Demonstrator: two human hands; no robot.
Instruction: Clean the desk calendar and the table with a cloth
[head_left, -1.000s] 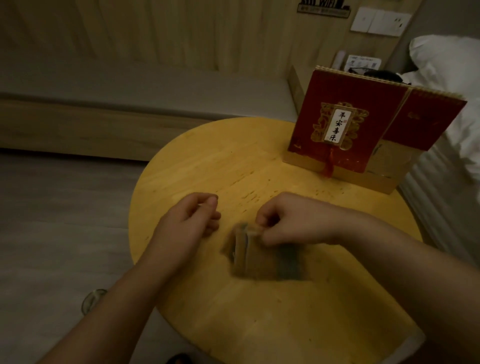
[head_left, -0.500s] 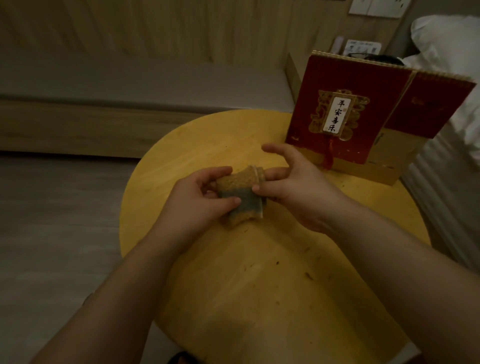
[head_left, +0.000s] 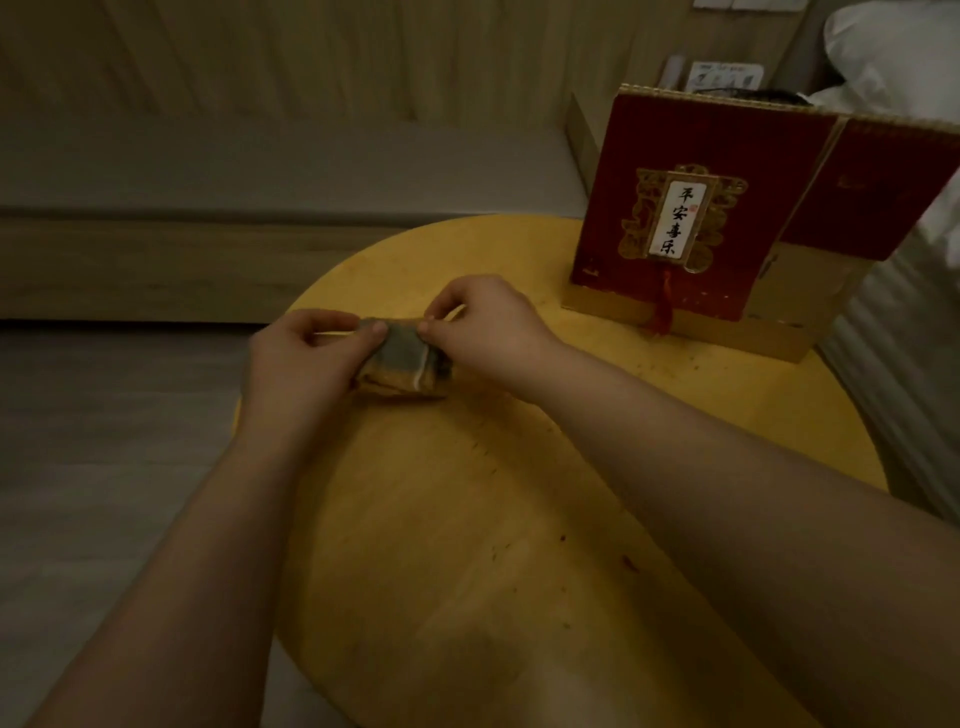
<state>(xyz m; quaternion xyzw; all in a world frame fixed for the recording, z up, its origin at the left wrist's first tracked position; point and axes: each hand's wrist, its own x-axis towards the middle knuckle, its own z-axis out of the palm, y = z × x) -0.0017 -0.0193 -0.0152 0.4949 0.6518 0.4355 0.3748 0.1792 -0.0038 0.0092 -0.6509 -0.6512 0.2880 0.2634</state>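
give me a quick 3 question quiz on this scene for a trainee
1. True or false: the desk calendar lies flat on the round table.
2. Which holds the folded cloth? A) left hand only B) right hand only C) both hands
3. Fill in: dark specks dot the table nearer the person's ____ forearm.

Key:
1. False; it stands upright at the far right.
2. C; the left hand and right hand each pinch it.
3. Right.

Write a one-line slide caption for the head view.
Both hands, left and right, pinch a folded cloth over the round wooden table; red desk calendar stands upright behind.
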